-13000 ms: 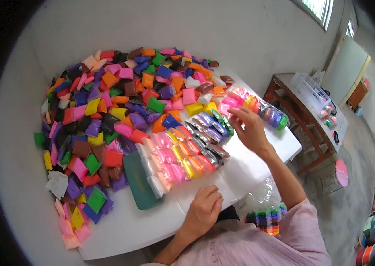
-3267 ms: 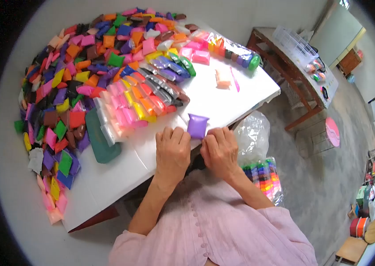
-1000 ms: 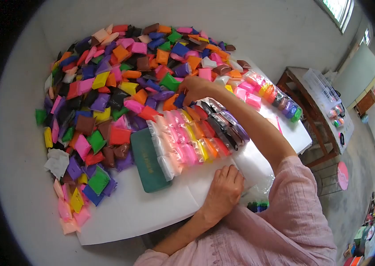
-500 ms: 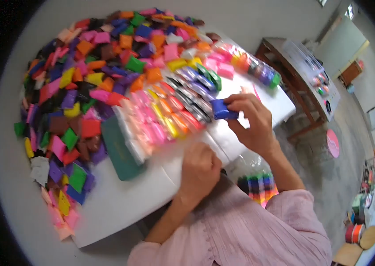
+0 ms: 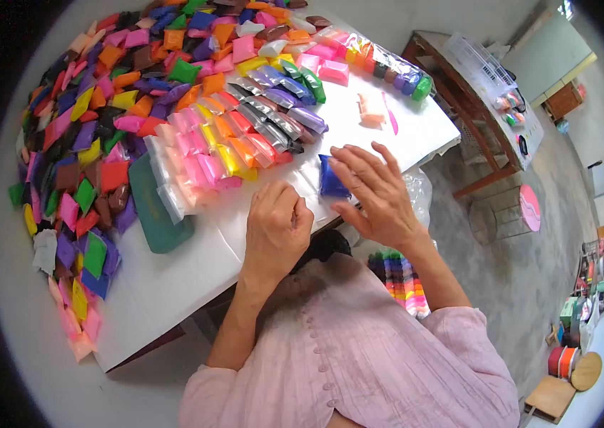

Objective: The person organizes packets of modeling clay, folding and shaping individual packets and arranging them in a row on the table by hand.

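You're holding your right hand (image 5: pixel 377 196), fingers slightly spread, at the glossy blue plastic packet (image 5: pixel 332 178); light, flat pressure likely spares its seams; left hand (image 5: pixel 273 222) curling, grip unclear.

White table (image 5: pixel 203 265), center to lower left. On it: big heap of colored packets (image 5: pixel 112 98), upper left; crumpled white paper (image 5: pixel 45 251) at heap's left edge; green case (image 5: pixel 157 214), left of center; rows of packets (image 5: pixel 225 139) beside it, center; blue packet (image 5: pixel 332 178) near table's front edge, center; peach packet (image 5: pixel 371 108) and pink tool (image 5: pixel 389 114), upper center-right; clear bag of colored packets (image 5: pixel 380 64) near far right edge. Brown table (image 5: pixel 478 118), upper right: white basket (image 5: pixel 479 63) on top.
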`<state>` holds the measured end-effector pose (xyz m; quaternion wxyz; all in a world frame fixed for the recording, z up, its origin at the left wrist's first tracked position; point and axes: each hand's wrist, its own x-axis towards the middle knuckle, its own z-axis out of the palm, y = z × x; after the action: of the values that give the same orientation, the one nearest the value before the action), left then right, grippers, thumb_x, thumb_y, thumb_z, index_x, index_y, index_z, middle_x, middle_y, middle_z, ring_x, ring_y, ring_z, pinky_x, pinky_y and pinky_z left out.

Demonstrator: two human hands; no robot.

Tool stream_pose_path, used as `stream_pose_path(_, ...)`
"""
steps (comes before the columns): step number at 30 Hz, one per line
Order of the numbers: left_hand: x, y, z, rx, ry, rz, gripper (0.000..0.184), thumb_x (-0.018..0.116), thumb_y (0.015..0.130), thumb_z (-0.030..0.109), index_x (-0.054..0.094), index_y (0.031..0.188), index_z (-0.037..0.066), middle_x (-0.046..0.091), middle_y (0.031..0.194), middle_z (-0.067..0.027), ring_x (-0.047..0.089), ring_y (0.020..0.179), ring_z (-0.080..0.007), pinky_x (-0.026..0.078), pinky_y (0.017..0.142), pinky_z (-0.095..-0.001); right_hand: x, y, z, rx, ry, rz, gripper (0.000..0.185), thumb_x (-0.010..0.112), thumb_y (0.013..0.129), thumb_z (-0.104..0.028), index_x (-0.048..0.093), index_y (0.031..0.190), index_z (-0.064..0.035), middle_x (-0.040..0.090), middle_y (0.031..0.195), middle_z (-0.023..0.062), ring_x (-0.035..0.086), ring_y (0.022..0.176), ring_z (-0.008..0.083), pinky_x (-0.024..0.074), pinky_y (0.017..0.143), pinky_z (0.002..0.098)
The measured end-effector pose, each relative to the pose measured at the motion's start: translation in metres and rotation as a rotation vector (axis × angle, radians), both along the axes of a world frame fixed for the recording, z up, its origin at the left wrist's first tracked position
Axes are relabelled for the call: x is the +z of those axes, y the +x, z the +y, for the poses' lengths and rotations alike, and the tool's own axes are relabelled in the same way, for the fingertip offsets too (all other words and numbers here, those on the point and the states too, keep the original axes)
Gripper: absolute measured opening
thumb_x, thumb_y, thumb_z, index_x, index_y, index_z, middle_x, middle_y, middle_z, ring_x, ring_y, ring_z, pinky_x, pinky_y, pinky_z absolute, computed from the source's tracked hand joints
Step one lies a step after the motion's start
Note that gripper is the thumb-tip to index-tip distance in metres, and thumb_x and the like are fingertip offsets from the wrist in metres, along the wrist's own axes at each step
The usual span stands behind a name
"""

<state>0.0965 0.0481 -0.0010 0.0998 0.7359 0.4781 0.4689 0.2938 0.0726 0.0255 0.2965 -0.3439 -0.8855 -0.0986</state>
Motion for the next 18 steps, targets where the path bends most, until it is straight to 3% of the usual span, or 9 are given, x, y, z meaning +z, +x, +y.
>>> stream_pose_path(4,0.002,-0.001,0.0,0.0,0.006,0.024,0.004,0.059,0.083,-0.001,0.055,0.082,-0.003,0.056,0.084,-0.0148,0.056,0.077,-0.0325,0.045,0.069,-0.0408,-0.027,-0.005,-0.001,0.058,-0.22,0.034,0.056,0.064,0.09,-0.026,0.049,0.135,0.0051,0.045,0.145,0.0207,0.037,0.14,0.0356,0.0233,0.119,0.05)
stream_pose_path(13,0.005,0.002,0.002,-0.041,-0.099,0.056,0.014,0.061,0.085,0.003,0.06,0.099,-0.001,0.055,0.091,-0.0148,0.057,0.08,-0.0295,0.047,0.071,-0.039,-0.033,-0.009,-0.001,0.037,-0.233,0.095,0.053,0.061,0.091,-0.02,0.049,0.137,0.0025,0.045,0.145,0.0218,0.037,0.14,0.0355,0.0256,0.118,0.0471)
stream_pose_path(16,0.011,0.001,0.001,-0.058,-0.09,0.155,0.018,0.063,0.086,0.006,0.06,0.102,0.0,0.054,0.094,-0.0154,0.057,0.083,-0.0309,0.047,0.073,-0.0403,-0.03,0.009,-0.005,0.187,-0.58,0.648,0.046,0.064,0.088,-0.017,0.054,0.13,0.0015,0.051,0.137,0.0221,0.044,0.134,0.038,0.0312,0.113,0.0458)
stream_pose_path(18,0.012,0.002,-0.001,-0.056,-0.095,0.208,0.019,0.064,0.085,0.008,0.06,0.102,-0.001,0.053,0.095,-0.0157,0.057,0.085,-0.0323,0.046,0.075,-0.0415,-0.029,0.018,-0.015,0.02,-0.378,0.58,0.039,0.067,0.086,-0.016,0.057,0.119,0.0005,0.054,0.128,0.0205,0.048,0.125,0.0381,0.0358,0.107,0.0457)
